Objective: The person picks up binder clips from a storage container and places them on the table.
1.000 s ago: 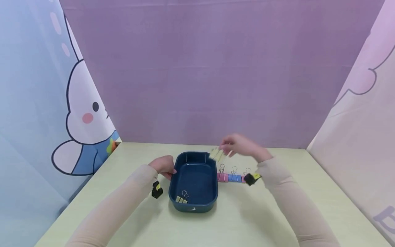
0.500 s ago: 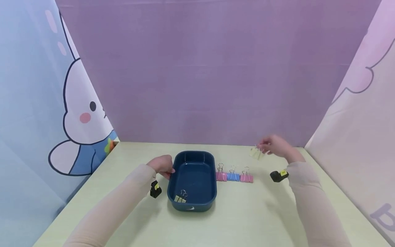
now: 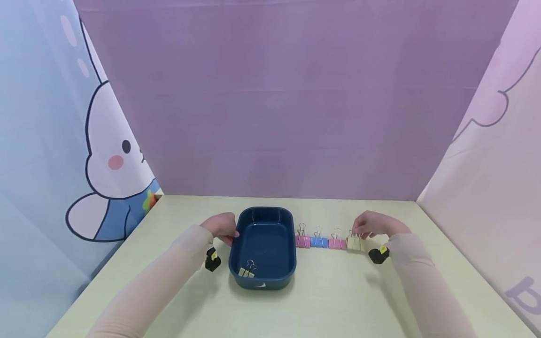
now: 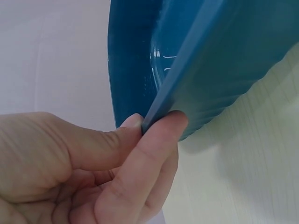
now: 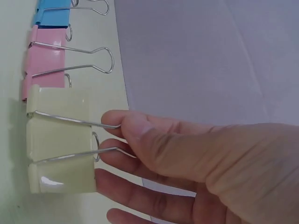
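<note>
And here, out at three o'clock from the dark blue tray (image 3: 270, 246): the pale yellow binder clip (image 3: 354, 243), spine down at the pale worktop (image 3: 321, 300), right beside the outer pink clip (image 3: 337, 243). Pinched by its wire handles, thumb against fingers, in the right hand (image 3: 374, 223). Likely light, stiff-bodied, springy in the wires, a touch slippery on those glossy faces, hardly fragile; best taken by the loops. Moving inward, towards nine o'clock: the blue clip (image 3: 319, 242), then the inner pink clip (image 3: 303, 241) close by the tray. Inside, at seven o'clock, the second yellow clip (image 3: 244, 272). Up at ten o'clock, rim gripped between thumb and fingers of the left hand (image 3: 221, 226). Branding now: at six o'clock, a white swoosh-like mark (image 3: 261, 285), maker uncertain; no readable lettering.
</note>
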